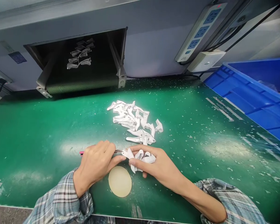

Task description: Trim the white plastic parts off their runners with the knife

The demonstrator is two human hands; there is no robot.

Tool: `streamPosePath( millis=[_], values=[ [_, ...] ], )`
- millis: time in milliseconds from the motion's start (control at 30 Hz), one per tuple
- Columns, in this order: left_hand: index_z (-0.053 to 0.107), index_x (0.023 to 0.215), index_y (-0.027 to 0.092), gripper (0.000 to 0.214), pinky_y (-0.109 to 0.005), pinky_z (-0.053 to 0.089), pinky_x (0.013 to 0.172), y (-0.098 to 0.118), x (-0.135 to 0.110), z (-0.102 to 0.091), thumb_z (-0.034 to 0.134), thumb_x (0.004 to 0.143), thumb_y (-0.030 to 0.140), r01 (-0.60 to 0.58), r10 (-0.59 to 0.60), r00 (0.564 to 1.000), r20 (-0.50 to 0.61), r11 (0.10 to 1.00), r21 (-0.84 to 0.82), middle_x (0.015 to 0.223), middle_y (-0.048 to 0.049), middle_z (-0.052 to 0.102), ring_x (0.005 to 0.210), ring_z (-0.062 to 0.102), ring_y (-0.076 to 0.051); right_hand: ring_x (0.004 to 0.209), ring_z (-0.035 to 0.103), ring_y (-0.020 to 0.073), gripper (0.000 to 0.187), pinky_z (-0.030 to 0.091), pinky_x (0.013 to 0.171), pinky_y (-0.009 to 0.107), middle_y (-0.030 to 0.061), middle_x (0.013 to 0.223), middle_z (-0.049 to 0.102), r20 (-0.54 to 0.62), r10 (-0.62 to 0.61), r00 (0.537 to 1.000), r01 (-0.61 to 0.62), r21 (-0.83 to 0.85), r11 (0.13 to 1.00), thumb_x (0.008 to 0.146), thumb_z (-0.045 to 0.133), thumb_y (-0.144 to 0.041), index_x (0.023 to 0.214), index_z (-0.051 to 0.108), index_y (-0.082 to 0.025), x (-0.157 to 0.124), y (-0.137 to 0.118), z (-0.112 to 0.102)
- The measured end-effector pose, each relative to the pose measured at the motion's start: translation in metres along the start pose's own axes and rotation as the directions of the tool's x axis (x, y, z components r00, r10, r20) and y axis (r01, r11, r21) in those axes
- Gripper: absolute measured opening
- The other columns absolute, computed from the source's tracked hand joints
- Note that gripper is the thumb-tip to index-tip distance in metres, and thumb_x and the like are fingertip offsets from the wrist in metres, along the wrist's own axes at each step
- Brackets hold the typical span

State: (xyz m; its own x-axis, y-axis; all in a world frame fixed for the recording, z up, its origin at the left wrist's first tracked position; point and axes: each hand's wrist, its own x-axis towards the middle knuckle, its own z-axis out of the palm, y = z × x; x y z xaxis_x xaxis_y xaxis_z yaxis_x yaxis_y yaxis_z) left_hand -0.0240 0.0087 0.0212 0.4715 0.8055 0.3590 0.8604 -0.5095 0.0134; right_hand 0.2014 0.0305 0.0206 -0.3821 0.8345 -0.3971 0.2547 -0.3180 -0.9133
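Observation:
My left hand (96, 160) is closed around a slim pink-handled tool (81, 153), which looks like a knife. Its dark metal tip pokes out past my fingers and meets the edge of a white plastic part (128, 154). That part is pinched between the thumb and fingers of my right hand (157, 161). More white curved plastic parts (149, 158) are bunched in the same palm, partly covered by my fingers. Just beyond my hands lies a loose pile of similar white parts (130, 116). Below my hands, a round cream disc (120, 181) rests flat on the green table.
The green table (49, 130) is scattered with tiny white scraps on the right. At the back, a conveyor belt (84, 84) comes from a machine opening, with joined white parts (79, 60) on it. A blue crate (252, 93) stands right, below a power strip (200, 32).

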Motion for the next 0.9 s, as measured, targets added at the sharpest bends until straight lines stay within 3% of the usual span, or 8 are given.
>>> streamPosePath(
  millis=[500, 633, 767, 900],
  values=[
    [0.051, 0.071, 0.020, 0.047, -0.032, 0.020, 0.051, 0.0000, -0.0007, -0.0018, 0.038, 0.107, 0.046, -0.032, 0.034, 0.999, 0.024, 0.998, -0.051, 0.061, 0.0012, 0.053, 0.053, 0.045, -0.014, 0.045, 0.054, 0.0102, 0.034, 0.047, 0.041, 0.023, 0.0016, 0.078, 0.070, 0.009, -0.079, 0.997, 0.078, 0.083, 0.993, 0.074, 0.083, -0.046, 0.096, 0.077, -0.022, -0.0010, 0.0026, 0.0007],
    [0.051, 0.074, 0.019, 0.043, -0.030, 0.025, 0.054, -0.0027, -0.0037, 0.0013, 0.043, 0.106, 0.047, 0.003, 0.002, 1.000, 0.019, 0.962, -0.272, 0.063, 0.0012, 0.054, 0.057, 0.045, -0.014, 0.047, 0.058, 0.0108, 0.041, 0.051, 0.045, 0.023, 0.0022, 0.074, 0.070, 0.082, -0.054, 0.995, 0.037, 0.204, 0.978, 0.078, 0.081, -0.049, 0.106, 0.075, -0.019, 0.0031, 0.0041, -0.0009],
    [0.058, 0.093, 0.018, 0.038, -0.029, 0.037, 0.067, -0.0004, -0.0053, 0.0034, 0.029, 0.110, 0.038, 0.136, -0.117, 0.991, 0.070, 0.811, -0.569, 0.080, -0.0025, 0.062, 0.071, 0.050, -0.016, 0.060, 0.063, 0.0138, 0.039, 0.053, 0.045, 0.020, 0.0058, 0.076, 0.070, 0.178, -0.090, 0.980, -0.002, 0.459, 0.889, 0.084, 0.077, -0.049, 0.100, 0.074, -0.014, 0.0063, 0.0054, -0.0021],
    [0.063, 0.107, 0.020, 0.031, -0.031, 0.041, 0.076, 0.0054, -0.0039, 0.0023, 0.033, 0.109, 0.027, 0.193, -0.142, 0.981, 0.131, 0.725, -0.661, 0.093, -0.0039, 0.064, 0.081, 0.052, -0.017, 0.069, 0.062, 0.0160, 0.038, 0.052, 0.042, 0.017, 0.0077, 0.078, 0.068, 0.174, -0.111, 0.978, -0.009, 0.573, 0.820, 0.086, 0.077, -0.044, 0.108, 0.072, -0.013, 0.0068, 0.0082, -0.0013]
  ],
)
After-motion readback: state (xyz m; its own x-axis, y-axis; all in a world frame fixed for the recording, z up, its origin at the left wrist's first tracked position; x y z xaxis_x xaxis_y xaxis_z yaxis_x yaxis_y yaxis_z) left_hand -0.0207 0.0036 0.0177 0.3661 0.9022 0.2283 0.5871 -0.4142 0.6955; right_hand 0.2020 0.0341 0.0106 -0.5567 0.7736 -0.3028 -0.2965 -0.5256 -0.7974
